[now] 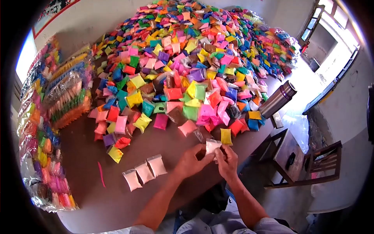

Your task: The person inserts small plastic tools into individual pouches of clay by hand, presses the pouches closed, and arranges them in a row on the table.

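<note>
Between my two hands, above the front edge of the brown table, is a small pale pink packet. My left hand pinches its left side, and my right hand grips its lower right side. To the left of my hands, three similar pale packets lie in a slanted row, close together. A yellow packet lies just beyond my right hand.
A big heap of colourful packets covers the table's far part. Bundled bags line the left edge. A pink strip lies at left. A steel flask stands at right, near a wooden chair.
</note>
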Tool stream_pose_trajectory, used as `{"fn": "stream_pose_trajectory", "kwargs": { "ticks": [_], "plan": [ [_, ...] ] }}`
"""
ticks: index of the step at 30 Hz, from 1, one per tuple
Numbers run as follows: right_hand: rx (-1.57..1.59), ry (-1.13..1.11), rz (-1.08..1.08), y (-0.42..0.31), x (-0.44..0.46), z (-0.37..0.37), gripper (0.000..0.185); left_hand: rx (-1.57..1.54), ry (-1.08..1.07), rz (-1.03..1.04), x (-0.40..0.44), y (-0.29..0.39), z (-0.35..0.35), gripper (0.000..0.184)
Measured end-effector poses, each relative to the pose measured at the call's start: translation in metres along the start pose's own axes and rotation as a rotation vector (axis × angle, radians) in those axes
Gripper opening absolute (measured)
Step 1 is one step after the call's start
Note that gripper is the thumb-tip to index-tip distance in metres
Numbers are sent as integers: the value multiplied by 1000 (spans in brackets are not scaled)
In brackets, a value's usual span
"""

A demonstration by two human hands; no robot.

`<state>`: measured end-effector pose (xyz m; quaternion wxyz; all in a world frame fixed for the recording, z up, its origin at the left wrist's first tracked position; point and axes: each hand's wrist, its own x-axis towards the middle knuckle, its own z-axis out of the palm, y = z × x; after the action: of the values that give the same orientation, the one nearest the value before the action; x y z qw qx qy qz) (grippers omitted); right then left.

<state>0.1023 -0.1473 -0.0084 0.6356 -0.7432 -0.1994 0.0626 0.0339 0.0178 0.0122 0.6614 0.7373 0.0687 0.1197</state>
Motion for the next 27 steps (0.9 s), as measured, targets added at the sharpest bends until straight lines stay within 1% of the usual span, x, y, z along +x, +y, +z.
{"fn": "stream_pose_trajectory", "kwargs": {
  "ticks": [3, 5, 6, 7, 8, 9, 11, 15, 17, 20, 23, 27],
  "plan": [
    [-62, -15, -16, 4, 0, -2, 24, 48, 40, 14, 0, -3, 2, 25],
    [-65, 9, -46, 5, 0, 0, 22, 28, 70, 72, 0, -2, 1, 23],
    [-66, 7, -41, 3, 1, 0, 22, 26, 70, 66, 1, -8, 0, 23],
    [-82, -4, -53, 1, 1, 0, 21, 51, 28, 23, 2, -16, -3, 21],
    [-99, -14, -65, 0, 1, -1, 21, 74, -15, -20, 2, -21, -4, 22],
    [-100, -15, -61, 1, 0, -1, 21, 72, -16, -24, 2, -17, -4, 22],
    [1, -1, -37, 6, 1, 1, 20, 115, -16, -50, 1, -3, -5, 23],
    [5, 13, -14, -4, 1, 1, 19, 57, -9, -51, 0, -2, -3, 23],
    [60, -11, -1, -5, -1, 1, 11, 33, 22, -49, 1, 3, -2, 23],
    [11, -41, 6, 4, -1, -3, 13, -11, 24, -16, 1, -4, -1, 20],
    [-13, -51, -4, -14, 0, 0, 13, -30, 7, 13, 2, -11, -2, 21],
    [58, -22, 0, -11, -1, 3, 14, 20, -32, -34, 2, -14, -5, 21]
  ]
}}
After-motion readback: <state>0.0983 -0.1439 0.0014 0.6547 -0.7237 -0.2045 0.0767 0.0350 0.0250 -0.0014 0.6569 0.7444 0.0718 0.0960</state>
